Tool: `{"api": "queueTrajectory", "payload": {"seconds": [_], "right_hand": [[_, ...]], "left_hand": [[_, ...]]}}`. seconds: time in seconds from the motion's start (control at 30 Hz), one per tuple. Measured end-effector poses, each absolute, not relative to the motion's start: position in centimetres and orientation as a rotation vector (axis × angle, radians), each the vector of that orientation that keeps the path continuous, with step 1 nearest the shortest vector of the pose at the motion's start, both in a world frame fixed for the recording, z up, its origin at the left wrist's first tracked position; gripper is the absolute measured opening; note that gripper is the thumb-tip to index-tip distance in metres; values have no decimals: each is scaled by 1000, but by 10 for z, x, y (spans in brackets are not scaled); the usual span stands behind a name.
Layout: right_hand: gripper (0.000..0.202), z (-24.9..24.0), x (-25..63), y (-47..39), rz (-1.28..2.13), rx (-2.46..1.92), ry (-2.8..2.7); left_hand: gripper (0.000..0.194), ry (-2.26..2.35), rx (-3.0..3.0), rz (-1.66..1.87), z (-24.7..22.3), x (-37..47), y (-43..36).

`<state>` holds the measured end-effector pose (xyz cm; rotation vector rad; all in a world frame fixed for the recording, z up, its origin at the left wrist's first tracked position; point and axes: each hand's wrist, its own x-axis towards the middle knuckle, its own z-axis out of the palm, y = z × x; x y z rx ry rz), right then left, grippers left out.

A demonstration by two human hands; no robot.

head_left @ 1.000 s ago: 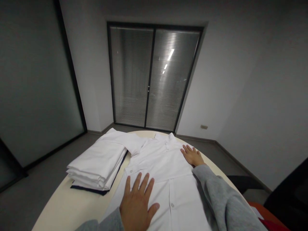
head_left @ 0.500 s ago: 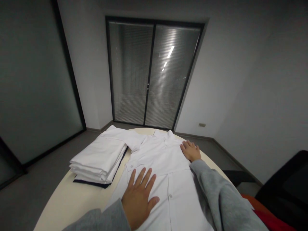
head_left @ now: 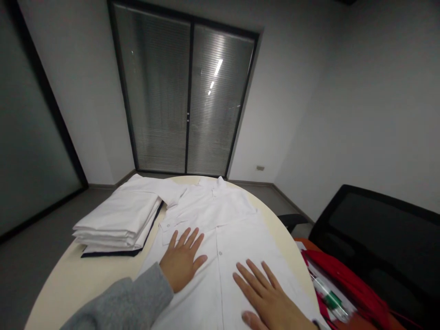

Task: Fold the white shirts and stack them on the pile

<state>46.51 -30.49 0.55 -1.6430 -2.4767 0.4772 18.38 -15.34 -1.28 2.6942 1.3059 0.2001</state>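
Note:
A white buttoned shirt (head_left: 202,284) lies spread on the round cream table (head_left: 85,284), its collar at the far edge. One sleeve reaches left onto a stack of folded white garments (head_left: 117,215), which has a dark layer at the bottom. My left hand (head_left: 181,263) rests flat on the shirt, left of the button line, with fingers spread. To the right of that line, my right hand (head_left: 263,295) is over the lower front of the shirt, palm down and fingers apart. Neither hand grips the cloth.
At the right stands a black mesh chair (head_left: 374,238) with an orange seat. On the seat lie a red item (head_left: 347,279) and a clear and green object (head_left: 332,298), perhaps a bottle. A glass door with blinds (head_left: 185,101) is beyond the table.
My right hand has moved from the shirt's upper right side back toward me, onto its lower front. My left hand stays on the shirt. The view has turned to the right.

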Motion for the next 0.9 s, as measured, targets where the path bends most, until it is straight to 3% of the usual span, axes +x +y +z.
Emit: {"api": "queueTrajectory", "payload": {"seconds": [0.4,0.5,0.6,0.77,0.9], "right_hand": [[74,-31,492,-350,344,-1877,-2317],[70,-11,491,-353,478,-1920,-2354],[66,38,481,-347,622,-1960,-2439],[70,109,433,-285,589,-1882,-2559],[71,86,386,-203,562,-1656,-2633]], "left_hand": [[62,1305,2711,150,1,183,-164],[68,1045,2812,224,-5,182,-184],[78,650,2942,317,-25,185,-213],[50,452,3194,648,-56,198,-251],[42,468,3199,661,-49,209,-260]]}}
